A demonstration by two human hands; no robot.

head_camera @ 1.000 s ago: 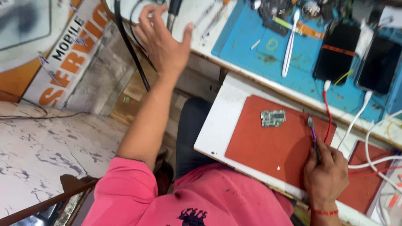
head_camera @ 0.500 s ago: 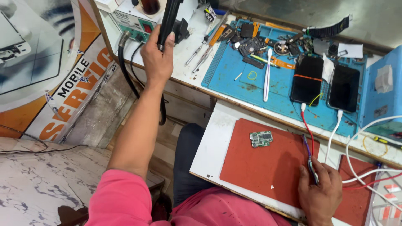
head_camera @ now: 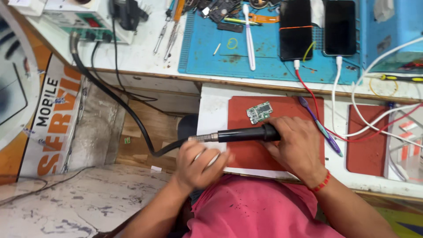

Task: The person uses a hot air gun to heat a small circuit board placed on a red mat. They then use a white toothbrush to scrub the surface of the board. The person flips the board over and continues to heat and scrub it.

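Step — right hand (head_camera: 294,147) gripping hot-air wand (head_camera: 246,133) by board (head_camera: 259,112) | left hand (head_camera: 199,164) loosely curled, empty | next — steady aim at board

I count 2 black smartphones (head_camera: 296,28) lying screen-up on 1 blue silicone work mat (head_camera: 269,61), 2 rust-red rectangular pads (head_camera: 282,152), 1 small green circuit board (head_camera: 259,112), 1 black hot-air handpiece (head_camera: 246,133), 1 white toothbrush (head_camera: 249,37), 1 purple pen-shaped tool (head_camera: 319,126), and my 2 hands (head_camera: 200,163).
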